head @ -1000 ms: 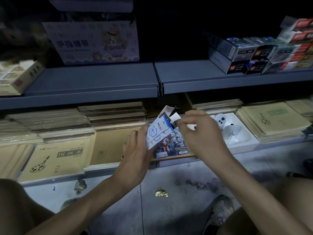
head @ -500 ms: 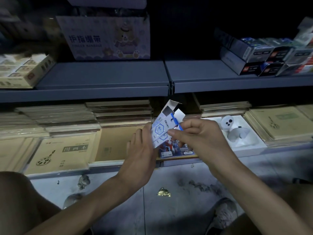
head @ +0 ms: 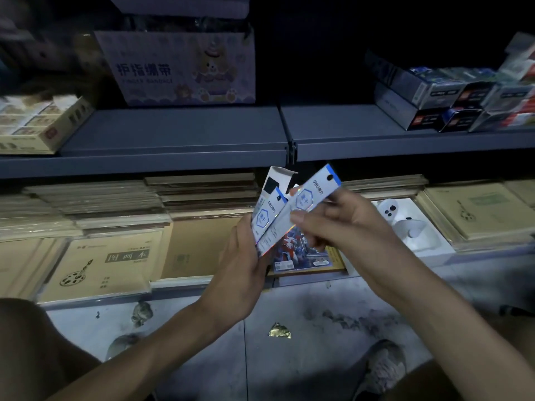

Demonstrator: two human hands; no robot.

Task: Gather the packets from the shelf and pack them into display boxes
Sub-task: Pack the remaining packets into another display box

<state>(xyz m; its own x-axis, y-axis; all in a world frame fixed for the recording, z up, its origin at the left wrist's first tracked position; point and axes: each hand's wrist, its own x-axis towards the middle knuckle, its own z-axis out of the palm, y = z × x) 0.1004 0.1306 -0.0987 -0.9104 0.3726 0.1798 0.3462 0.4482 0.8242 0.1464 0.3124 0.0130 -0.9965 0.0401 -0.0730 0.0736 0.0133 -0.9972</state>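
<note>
Gripping a small white box (head: 275, 180) with its top flap popped open in the left hand (head: 246, 264), fingers curled round it just under the front lip of the grey shelf (head: 173, 131), with one blue-and-white packet (head: 265, 218) pressed against it, can't tell if actually inside. Pinching a second packet (head: 301, 209) between thumb and fingertips of the right hand (head: 347, 227), tilted, lower end overlapping the box. Plus tan notebooks (head: 107, 256) under the shelf, a purple carton (head: 179, 68) on top of it, a gold wrapper (head: 279, 331) on the floor below.
</note>
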